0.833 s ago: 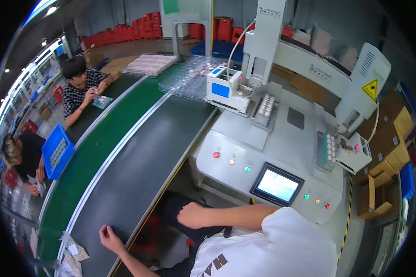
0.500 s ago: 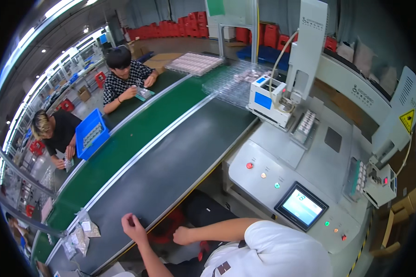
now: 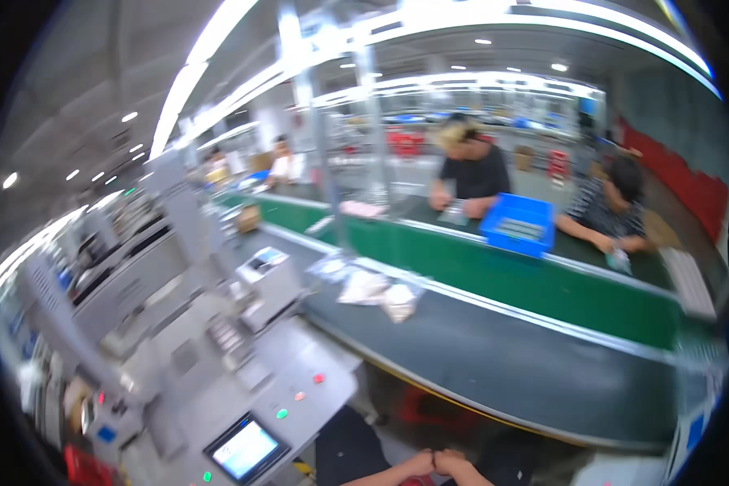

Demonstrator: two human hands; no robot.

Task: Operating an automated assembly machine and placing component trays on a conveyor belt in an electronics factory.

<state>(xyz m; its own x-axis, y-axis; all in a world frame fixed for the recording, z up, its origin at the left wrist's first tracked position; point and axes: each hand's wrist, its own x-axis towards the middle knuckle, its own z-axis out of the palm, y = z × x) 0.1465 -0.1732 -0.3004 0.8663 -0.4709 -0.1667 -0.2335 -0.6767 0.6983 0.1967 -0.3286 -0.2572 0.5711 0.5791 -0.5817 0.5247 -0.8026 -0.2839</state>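
Low in the view, my left hand (image 3: 420, 462) and my right hand (image 3: 448, 462) meet over my lap, knuckles close together. Both are closed, their fingers curled in; nothing shows in either, though the picture is a little blurred. Beyond them runs the dark work surface (image 3: 494, 364) with its yellow-edged front. Clear bags of small pale parts (image 3: 364, 287) lie on its far left portion. To the left of my hands stands a grey machine with a lit touch screen (image 3: 246, 449) and coloured buttons.
Behind the dark surface stretches a green conveyor belt (image 3: 454, 255). Across it two people handle small packets beside a blue bin (image 3: 520, 225). A metal post (image 3: 332, 178) rises near the bags. A second machine head (image 3: 109, 421) stands at the far left.
My view has swung left, so the machine now appears on the left and the co-workers on the right. My hands, apart before, have come together; my left hand has left the work surface's edge.
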